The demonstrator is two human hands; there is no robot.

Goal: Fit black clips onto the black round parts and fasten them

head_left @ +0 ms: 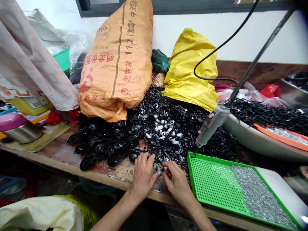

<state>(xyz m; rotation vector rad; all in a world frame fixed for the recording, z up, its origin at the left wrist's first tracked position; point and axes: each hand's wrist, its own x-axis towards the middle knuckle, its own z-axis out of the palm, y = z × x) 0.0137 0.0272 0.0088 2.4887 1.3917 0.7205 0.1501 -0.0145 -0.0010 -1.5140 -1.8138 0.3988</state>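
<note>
My left hand [143, 173] is at the front edge of the wooden table [61, 159], fingers curled and thumb toward a small clear and dark part [157, 168]. Facing it from the right, my right hand [175, 178] has thumb and forefinger brought together at the same part's right side. The fingertips partly hide the part. Just beyond both hands spreads a heap of small black pieces with white bits [166, 126]. Round black assemblies [88, 162] lie to the left of my left hand.
A green perforated tray [211, 183] with small metal pieces stands at the right. Above it hangs a grey electric screwdriver [213, 123]. An orange sack [117, 64] and yellow bag [192, 67] stand behind. A steel cup [22, 131] sits far left.
</note>
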